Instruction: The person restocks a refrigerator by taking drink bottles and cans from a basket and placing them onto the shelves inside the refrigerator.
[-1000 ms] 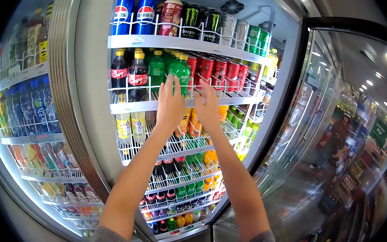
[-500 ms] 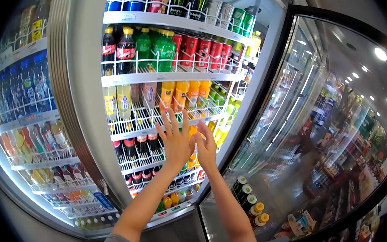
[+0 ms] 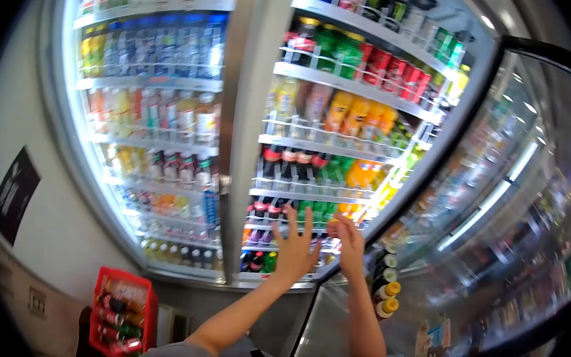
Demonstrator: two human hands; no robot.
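My left hand (image 3: 293, 249) is raised in front of the lower shelves of the open fridge, its fingers spread and nothing in it. Just to its right, my right hand (image 3: 349, 242) is up with its fingers partly bent and no object visible in it. Neither hand appears to touch the shelves. Beyond them stand rows of dark cola bottles (image 3: 270, 160), orange bottles (image 3: 355, 117), green bottles (image 3: 348, 51) and red cans (image 3: 377, 66). Motion blurs the drinks.
At the right stands the open glass door (image 3: 493, 262), with cans and yellow-capped bottles (image 3: 386, 306) low behind it. A closed fridge section (image 3: 159, 82) full of bottles is at the left. On the lower left, a red crate (image 3: 97, 318) holds several bottles.
The view has swung left and down, bringing the red crate into sight. Both hands have moved lower against the shelves, and a gap has opened between them.
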